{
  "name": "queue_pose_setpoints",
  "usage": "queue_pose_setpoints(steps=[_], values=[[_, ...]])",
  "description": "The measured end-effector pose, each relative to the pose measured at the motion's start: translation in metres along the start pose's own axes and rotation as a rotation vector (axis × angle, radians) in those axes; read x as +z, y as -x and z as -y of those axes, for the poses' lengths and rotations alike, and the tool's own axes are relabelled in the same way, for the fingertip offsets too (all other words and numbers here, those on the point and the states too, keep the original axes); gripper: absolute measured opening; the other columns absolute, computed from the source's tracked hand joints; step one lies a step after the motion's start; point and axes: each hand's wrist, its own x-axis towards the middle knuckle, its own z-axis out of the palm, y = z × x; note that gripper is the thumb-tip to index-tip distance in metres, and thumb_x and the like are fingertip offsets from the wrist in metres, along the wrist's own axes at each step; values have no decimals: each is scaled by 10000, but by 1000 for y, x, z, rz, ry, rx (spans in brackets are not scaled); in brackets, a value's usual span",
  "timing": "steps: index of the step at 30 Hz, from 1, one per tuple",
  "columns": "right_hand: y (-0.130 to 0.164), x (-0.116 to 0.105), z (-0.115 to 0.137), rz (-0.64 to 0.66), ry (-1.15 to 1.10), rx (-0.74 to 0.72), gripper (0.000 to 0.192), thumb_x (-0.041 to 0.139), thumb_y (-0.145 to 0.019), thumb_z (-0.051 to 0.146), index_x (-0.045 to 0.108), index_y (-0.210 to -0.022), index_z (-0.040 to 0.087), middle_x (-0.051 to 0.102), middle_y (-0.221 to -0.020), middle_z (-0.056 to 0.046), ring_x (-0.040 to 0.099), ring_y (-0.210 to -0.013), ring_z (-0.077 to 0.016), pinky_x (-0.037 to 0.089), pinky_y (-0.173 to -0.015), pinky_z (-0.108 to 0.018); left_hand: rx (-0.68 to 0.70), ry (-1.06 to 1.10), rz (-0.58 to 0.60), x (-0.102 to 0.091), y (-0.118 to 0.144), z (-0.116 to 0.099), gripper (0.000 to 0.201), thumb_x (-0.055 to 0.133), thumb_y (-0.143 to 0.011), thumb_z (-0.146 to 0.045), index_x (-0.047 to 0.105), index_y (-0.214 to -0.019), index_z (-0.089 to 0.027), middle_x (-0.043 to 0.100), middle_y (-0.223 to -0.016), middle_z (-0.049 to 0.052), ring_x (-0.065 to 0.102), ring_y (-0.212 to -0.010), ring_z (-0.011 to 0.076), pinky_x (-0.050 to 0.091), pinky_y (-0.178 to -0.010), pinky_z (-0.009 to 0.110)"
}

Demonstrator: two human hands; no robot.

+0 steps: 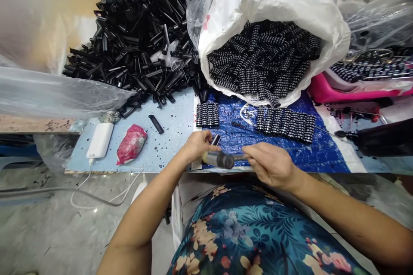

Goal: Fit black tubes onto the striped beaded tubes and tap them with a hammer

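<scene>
My left hand (199,145) is closed at the table's front edge, its fingers on a short shiny black plastic piece (216,139). My right hand (272,162) grips the thin handle of a small hammer (222,160). Motion blurs the hammer's head, which looks yellowish at one end and black at the other. It is just in front of my left fingers; whether it touches the black piece I cannot tell. Behind my hands lie two rows of black pieces with white patterned bands, a short row (207,114) and a longer row (285,124).
A heap of plain black pieces (135,47) fills the back left. A white sack (274,6) holds many banded pieces. On the left lie a white power bank (100,139), a red bundle (131,144) and one loose black piece (156,124). A pink tray (332,90) stands right.
</scene>
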Motion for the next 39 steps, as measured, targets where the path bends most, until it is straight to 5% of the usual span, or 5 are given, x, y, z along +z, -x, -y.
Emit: queue_pose_setpoints(steps=[9,15,23,28,39], values=[[26,-2,-16,146,92,2,206,496,-993,208,619,-1146,144,626,-875,-80,577,-726,-183,476,-642,-318,54,-194,15,-25,27,-13,299,757,-659,-276,474,-658,-183,478,-618,-28,381,-561,113,234,-539,267],[39,-23,-48,194,215,117,172,590,-979,285,658,-1084,166,658,-956,-85,629,-825,-214,523,-751,-365,-245,-120,579,-100,119,27,381,831,-608,-410,666,-862,-179,538,-654,-23,438,-591,118,287,-531,235],[-88,43,-81,322,-10,255,1139,847,-699,552,239,-1550,99,256,-1556,-218,286,-1434,-379,374,-1153,-526,-212,-197,-741,-108,45,56,372,502,-876,-519,587,-921,-160,619,-798,86,584,-747,218,433,-699,318],[-119,63,-98,454,-12,302,975,845,-706,498,375,-1477,131,332,-1520,-179,416,-1350,-371,411,-1118,-525,-423,-666,-610,-133,-9,66,367,490,-890,-454,606,-976,-116,651,-1041,253,605,-1021,388,433,-827,431],[-93,55,-103,425,-7,300,836,741,-795,555,442,-1435,107,320,-1515,-181,415,-1343,-353,400,-1124,-479,-250,-210,-764,-100,20,51,172,517,-814,-334,487,-740,-182,648,-812,83,633,-820,240,453,-736,332]])
